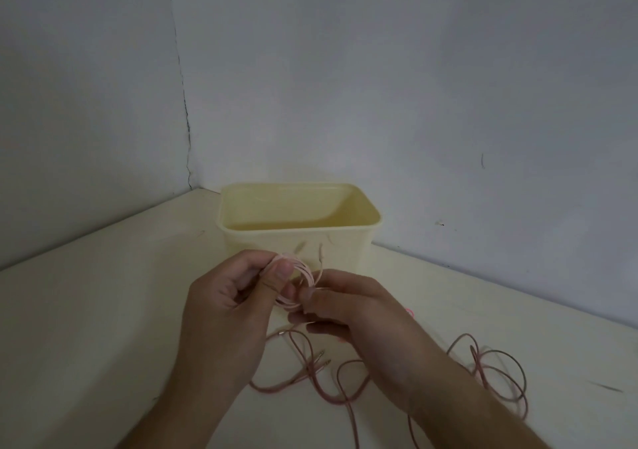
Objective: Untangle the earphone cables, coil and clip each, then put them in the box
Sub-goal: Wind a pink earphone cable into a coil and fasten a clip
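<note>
A small coil of pale pink earphone cable (305, 269) is held up in front of the cream plastic box (371, 212). My left hand (228, 296) pinches the coil's left side between thumb and fingers. My right hand (348, 303) grips the coil's right side with curled fingers; what lies between those fingers is hidden. Two earbud ends (321, 252) stick up from the coil. A darker pink earphone cable (331, 372) lies loose on the table below my hands, its loops spreading to the right (497, 369).
The open box stands at the back of the cream table (86, 328), close to the wall corner. A small bright pink object (409, 311) peeks out beside my right hand. Grey walls close the table at the back and left.
</note>
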